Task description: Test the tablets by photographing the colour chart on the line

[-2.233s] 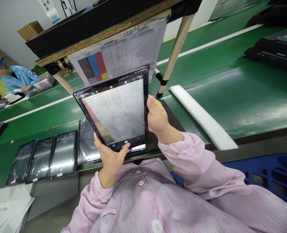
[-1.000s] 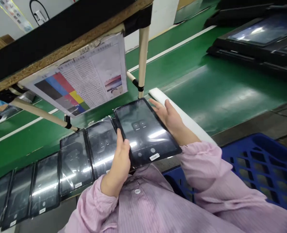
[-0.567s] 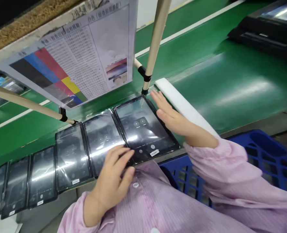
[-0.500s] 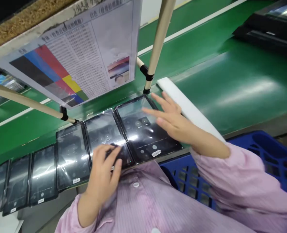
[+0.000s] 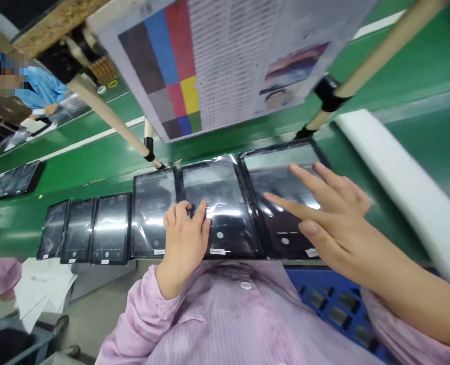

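Several black tablets in clear film lie in a row along the near edge of a green bench. My right hand is over the rightmost tablet, fingers spread and nothing held; whether a fingertip touches the screen I cannot tell. My left hand lies at the seam between the middle tablet and the tablet to its left. Its fingers are apart, some slightly bent, and it holds nothing. Smaller-looking tablets continue the row leftward, with small white labels at their lower edges.
A sheet with colour blocks hangs on a pole frame above the tablets. A white foam strip lies at right, a blue crate below. More tablets and a person in blue are at far left.
The view has swung left, bringing the person in blue into sight. My left hand has shifted from the middle tablet to its left edge; my right hand remains spread over the rightmost tablet.
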The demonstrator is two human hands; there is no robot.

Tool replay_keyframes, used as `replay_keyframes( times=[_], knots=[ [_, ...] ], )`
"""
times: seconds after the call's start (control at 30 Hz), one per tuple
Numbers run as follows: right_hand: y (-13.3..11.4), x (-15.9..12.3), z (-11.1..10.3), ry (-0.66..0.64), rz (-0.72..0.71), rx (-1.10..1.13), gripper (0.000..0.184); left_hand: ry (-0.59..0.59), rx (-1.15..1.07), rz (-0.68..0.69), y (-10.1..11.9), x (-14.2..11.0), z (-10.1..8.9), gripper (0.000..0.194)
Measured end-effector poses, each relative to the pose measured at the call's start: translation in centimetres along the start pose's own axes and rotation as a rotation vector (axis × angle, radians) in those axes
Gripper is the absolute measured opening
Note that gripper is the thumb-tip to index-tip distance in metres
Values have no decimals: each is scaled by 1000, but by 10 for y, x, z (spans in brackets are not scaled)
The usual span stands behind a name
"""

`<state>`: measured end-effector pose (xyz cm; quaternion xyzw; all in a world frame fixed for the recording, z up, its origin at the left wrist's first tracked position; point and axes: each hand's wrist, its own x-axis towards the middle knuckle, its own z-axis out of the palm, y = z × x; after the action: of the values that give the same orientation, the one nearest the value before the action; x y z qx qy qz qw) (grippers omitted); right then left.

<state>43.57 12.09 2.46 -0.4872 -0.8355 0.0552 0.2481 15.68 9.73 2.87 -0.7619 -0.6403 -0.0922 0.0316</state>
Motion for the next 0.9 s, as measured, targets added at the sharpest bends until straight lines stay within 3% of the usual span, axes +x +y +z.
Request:
replay_keyframes(
  times=[0.17, 0.23, 0.33, 0.57, 0.7, 0.83, 0.9],
  knots=[
    [-19, 5, 24, -22, -68, 2, 53, 166, 98, -298, -61, -24, -12, 40],
    [-27, 11, 32, -36, -78, -4, 51, 159, 120, -383, -82, -30, -11, 37],
    [-42, 21, 42, -40, -66, -34, 49, 86, 120, -376, -99, -35, -6, 36],
    [-61, 29, 50, -14, 40, -57, 50, 241, 37, -197, -105, -50, -7, 36],
    [-61, 25, 55, 44, 84, -88, 45, 177, -23, -121, -95, -54, -5, 34],
    [-58, 21, 57, 47, 63, -122, 43, 130, -35, -161, -83, -51, -5, 35],
    [-54, 19, 54, 110, 39, -118, 43, 115, -34, -184, -80, -48, -5, 36]
  ],
)
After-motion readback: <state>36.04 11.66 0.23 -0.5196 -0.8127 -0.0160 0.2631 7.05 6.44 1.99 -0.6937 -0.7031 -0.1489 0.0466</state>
